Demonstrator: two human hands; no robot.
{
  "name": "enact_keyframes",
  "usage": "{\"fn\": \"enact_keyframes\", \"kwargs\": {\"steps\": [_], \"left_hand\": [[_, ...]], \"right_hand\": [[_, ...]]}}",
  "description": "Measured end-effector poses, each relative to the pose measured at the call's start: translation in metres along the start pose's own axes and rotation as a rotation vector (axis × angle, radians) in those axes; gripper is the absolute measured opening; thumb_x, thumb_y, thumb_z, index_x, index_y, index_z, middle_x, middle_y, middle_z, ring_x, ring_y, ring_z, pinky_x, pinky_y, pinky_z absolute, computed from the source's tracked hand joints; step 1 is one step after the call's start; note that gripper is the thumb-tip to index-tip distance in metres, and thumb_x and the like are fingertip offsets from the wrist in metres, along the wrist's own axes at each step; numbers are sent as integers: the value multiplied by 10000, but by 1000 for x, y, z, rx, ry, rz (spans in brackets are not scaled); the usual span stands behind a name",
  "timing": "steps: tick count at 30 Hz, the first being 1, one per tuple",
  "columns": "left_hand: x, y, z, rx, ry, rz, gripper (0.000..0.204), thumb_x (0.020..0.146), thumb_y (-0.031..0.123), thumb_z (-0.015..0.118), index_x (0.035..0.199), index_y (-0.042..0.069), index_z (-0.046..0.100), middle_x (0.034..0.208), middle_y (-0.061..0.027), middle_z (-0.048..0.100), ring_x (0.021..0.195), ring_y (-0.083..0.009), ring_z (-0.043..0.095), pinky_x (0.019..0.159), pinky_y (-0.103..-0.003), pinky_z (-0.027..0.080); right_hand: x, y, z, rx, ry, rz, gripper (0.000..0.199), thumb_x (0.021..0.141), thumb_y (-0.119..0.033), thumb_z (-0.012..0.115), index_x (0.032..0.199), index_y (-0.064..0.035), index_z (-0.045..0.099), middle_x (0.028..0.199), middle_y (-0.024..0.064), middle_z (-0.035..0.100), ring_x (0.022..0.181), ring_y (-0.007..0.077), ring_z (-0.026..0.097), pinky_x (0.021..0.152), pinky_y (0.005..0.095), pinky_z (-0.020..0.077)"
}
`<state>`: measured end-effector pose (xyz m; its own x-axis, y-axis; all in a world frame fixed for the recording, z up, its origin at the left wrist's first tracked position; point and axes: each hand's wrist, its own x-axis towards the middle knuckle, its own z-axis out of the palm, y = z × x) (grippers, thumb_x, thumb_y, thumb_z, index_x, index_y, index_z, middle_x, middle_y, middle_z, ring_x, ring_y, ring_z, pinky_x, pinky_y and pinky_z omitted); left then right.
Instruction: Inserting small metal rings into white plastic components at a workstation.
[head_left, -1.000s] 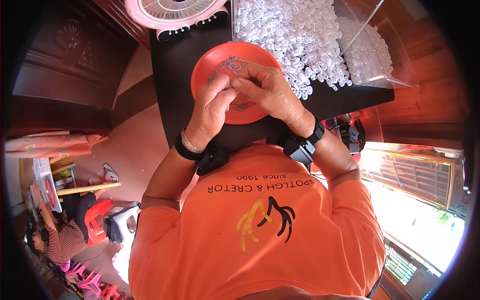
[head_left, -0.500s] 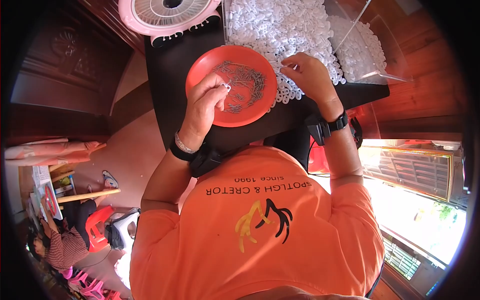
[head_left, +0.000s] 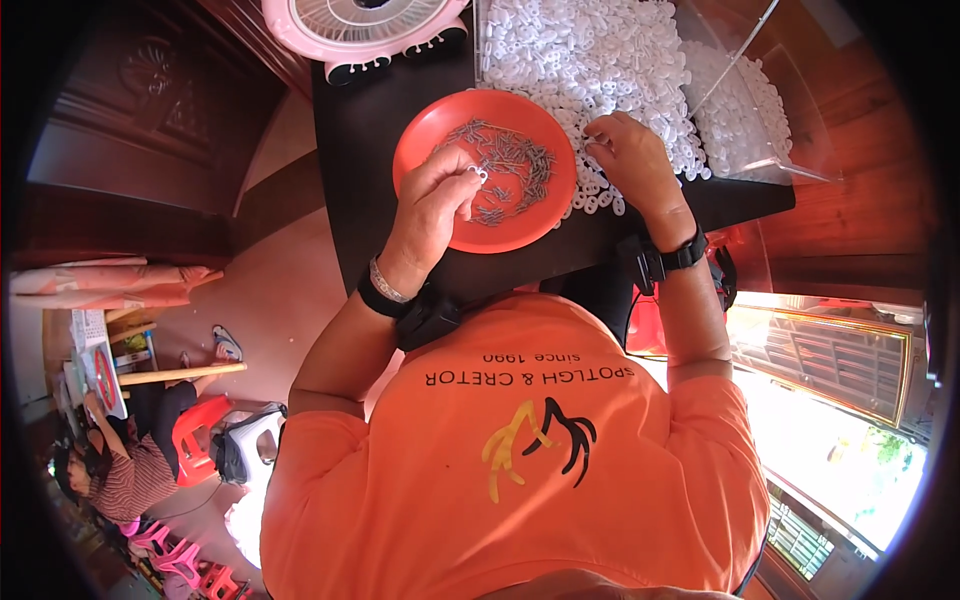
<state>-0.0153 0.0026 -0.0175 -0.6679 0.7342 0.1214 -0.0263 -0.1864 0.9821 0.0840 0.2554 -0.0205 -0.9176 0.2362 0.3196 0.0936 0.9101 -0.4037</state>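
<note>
Over the left side of an orange-red bowl (head_left: 548,215), my left hand (head_left: 432,205) is closed in a pinch. A small white plastic piece with two holes (head_left: 479,174) sticks out from its fingertips. Many short grey metal screws or pins (head_left: 535,170) lie in the bowl; they are too small to tell which. To the right of the bowl, my right hand (head_left: 640,165) has thumb and forefinger drawn together at the near edge of a pile of similar white pieces (head_left: 580,60). What its fingertips hold, if anything, is too small to make out.
Bowl and pile are on a black table (head_left: 360,150). A pink fan (head_left: 365,30) stands at the far left, and a clear plastic bin (head_left: 745,110) with more white pieces lies at the right. Far left, another person (head_left: 140,470) sits near a red stool (head_left: 195,440).
The whole view has shifted slightly, so the table things appear further right. My right fingers have drawn closer together beside the pile. My left hand still holds the white piece over the bowl.
</note>
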Motion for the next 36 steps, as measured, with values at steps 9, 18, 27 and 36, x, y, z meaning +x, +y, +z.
{"fn": "enact_keyframes", "kwargs": {"steps": [9,18,27,36], "left_hand": [[0,0,1,0,13,-4,137,851,107,503,738,30,508,626,16,443,546,-56,415,516,-216,340],[-2,0,4,-6,15,25,142,860,116,505,746,31,513,615,20,446,544,-52,412,510,-212,331],[-4,6,3,37,48,-5,159,871,131,488,747,32,501,610,6,443,565,-73,410,542,-221,348],[-4,9,4,84,92,-46,173,861,142,491,722,39,494,582,19,426,537,-63,393,518,-219,334]], "right_hand": [[5,-7,-9,207,93,69,144,774,-69,623,916,-42,620,860,135,615,788,283,624,711,356,499],[13,-69,-3,1229,-281,249,190,874,-72,611,1047,7,607,873,32,648,749,84,606,705,222,495],[17,-89,16,1483,-359,366,166,867,-63,618,1026,-18,608,828,29,635,690,98,598,666,223,493],[15,-91,14,1401,-306,266,128,875,-64,614,992,-12,618,811,35,633,697,103,604,659,230,499]]}}
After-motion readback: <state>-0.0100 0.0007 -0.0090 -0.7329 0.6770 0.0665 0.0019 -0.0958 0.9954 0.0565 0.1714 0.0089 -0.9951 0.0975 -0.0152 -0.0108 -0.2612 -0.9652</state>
